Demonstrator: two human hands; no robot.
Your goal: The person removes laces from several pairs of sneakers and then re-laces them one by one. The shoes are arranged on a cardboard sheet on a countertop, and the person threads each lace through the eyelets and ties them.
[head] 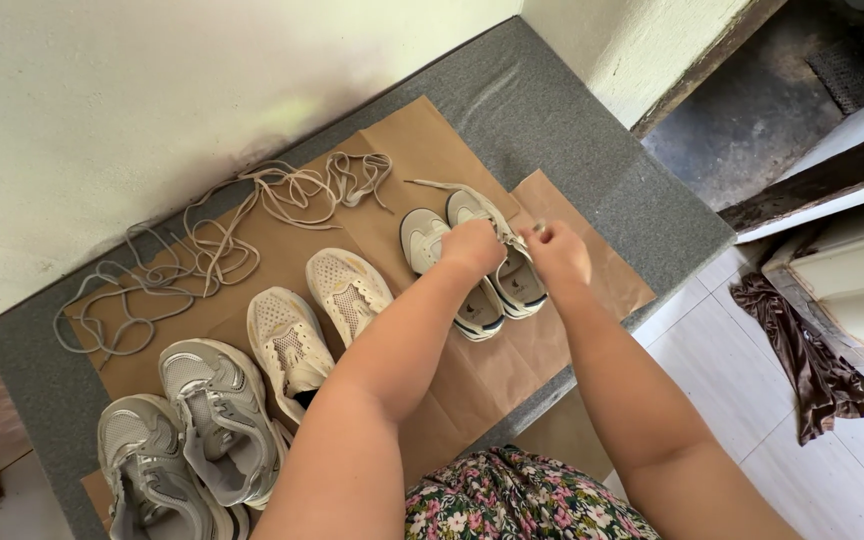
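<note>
Both hands work over the far-right cream sneaker (pixel 512 262): the left hand (pixel 472 247) and right hand (pixel 555 251) each pinch its flat lace (pixel 442 186) above crinkled brown paper (pixel 472 370).

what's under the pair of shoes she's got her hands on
Brown paper lies under the white pair, spread over a grey counter. The hands hide part of the shoes.

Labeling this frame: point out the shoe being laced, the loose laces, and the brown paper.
white shoe (pixel 522 285), head view, on its heel opening.
loose laces (pixel 202 245), head view, mid-tangle by the wall.
brown paper (pixel 482 375), head view, bare patch near the front edge.
</note>
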